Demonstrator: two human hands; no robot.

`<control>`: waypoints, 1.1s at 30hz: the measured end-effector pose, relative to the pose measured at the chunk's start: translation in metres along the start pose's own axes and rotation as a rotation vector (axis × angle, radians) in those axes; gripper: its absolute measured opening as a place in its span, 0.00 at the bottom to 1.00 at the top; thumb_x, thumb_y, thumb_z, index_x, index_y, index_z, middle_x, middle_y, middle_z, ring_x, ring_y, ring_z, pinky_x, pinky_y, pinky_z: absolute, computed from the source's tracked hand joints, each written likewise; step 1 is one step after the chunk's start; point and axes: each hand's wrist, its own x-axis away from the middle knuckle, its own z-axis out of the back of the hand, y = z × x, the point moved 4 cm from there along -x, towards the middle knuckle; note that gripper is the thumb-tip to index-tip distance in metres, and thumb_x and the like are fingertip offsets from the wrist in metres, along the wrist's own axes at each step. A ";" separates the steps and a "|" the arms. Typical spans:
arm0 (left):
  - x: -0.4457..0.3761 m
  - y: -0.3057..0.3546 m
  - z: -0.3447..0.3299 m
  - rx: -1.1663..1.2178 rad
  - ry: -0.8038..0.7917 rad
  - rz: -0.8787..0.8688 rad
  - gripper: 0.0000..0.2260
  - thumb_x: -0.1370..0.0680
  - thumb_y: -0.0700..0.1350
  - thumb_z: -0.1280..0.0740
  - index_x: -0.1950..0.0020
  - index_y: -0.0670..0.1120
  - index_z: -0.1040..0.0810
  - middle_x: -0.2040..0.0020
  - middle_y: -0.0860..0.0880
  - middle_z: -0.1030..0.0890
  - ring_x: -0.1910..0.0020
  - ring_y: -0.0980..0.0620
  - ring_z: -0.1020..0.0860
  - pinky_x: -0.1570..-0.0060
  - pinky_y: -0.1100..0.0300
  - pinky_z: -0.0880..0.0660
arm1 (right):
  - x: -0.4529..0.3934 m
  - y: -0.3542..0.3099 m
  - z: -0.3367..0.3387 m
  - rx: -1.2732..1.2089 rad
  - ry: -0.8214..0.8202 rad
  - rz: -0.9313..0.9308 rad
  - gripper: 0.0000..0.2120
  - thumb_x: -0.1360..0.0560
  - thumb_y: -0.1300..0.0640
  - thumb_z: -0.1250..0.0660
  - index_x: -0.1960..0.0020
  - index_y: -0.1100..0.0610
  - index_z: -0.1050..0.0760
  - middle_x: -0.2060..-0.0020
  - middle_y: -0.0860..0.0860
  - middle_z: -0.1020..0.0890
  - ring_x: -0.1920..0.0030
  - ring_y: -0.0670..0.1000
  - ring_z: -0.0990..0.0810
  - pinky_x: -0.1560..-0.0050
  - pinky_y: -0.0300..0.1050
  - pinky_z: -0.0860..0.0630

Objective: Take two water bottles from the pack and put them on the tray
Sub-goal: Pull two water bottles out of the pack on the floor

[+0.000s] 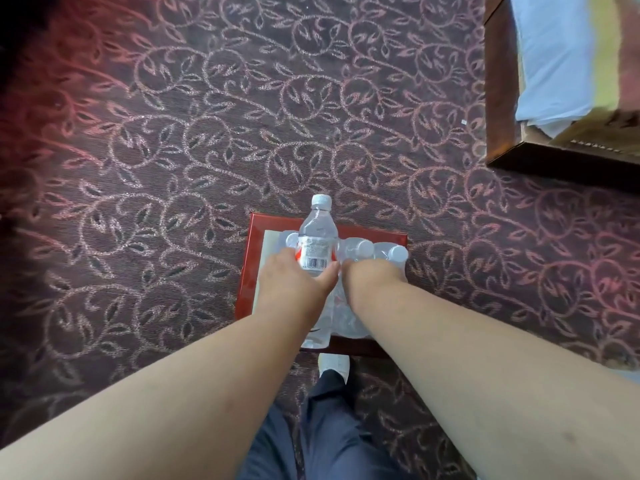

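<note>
A clear water bottle [317, 233] with a white cap and a barcode label stands tilted up out of the plastic-wrapped pack of bottles [381, 252]. My left hand [298, 277] is shut around its lower half. My right hand [370, 275] rests on top of the pack just right of that bottle; its fingers curl down out of sight, so its hold is unclear. The pack lies on a red tray [246, 268] with a pale liner, which sits on the carpet. My forearms hide the near part of the pack.
Patterned dark red carpet [173, 150] surrounds the tray. A wooden bed frame [498, 98] with white bedding stands at the top right. My leg in dark blue trousers [325, 427] and a white shoe [334, 363] are just in front of the tray.
</note>
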 end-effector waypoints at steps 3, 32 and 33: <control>-0.002 0.000 0.000 0.000 0.012 -0.001 0.31 0.30 0.68 0.32 0.42 0.44 0.21 0.48 0.44 0.20 0.45 0.42 0.22 0.44 0.43 0.23 | -0.004 0.005 -0.003 -0.070 0.110 -0.004 0.16 0.22 0.54 0.32 0.35 0.53 0.25 0.41 0.54 0.18 0.39 0.59 0.21 0.46 0.56 0.23; -0.007 -0.010 -0.009 0.006 0.022 -0.050 0.31 0.34 0.72 0.39 0.45 0.49 0.25 0.53 0.51 0.28 0.51 0.49 0.31 0.50 0.54 0.33 | -0.012 0.050 0.027 -1.481 0.648 -0.150 0.21 0.22 0.39 0.41 0.55 0.54 0.21 0.65 0.48 0.18 0.61 0.53 0.15 0.62 0.44 0.19; -0.007 -0.010 -0.009 0.009 0.023 -0.050 0.28 0.34 0.72 0.39 0.48 0.50 0.26 0.55 0.52 0.28 0.52 0.49 0.30 0.51 0.54 0.33 | -0.015 0.050 0.022 -1.489 0.686 -0.166 0.19 0.21 0.40 0.41 0.52 0.53 0.20 0.64 0.46 0.17 0.63 0.47 0.14 0.67 0.38 0.22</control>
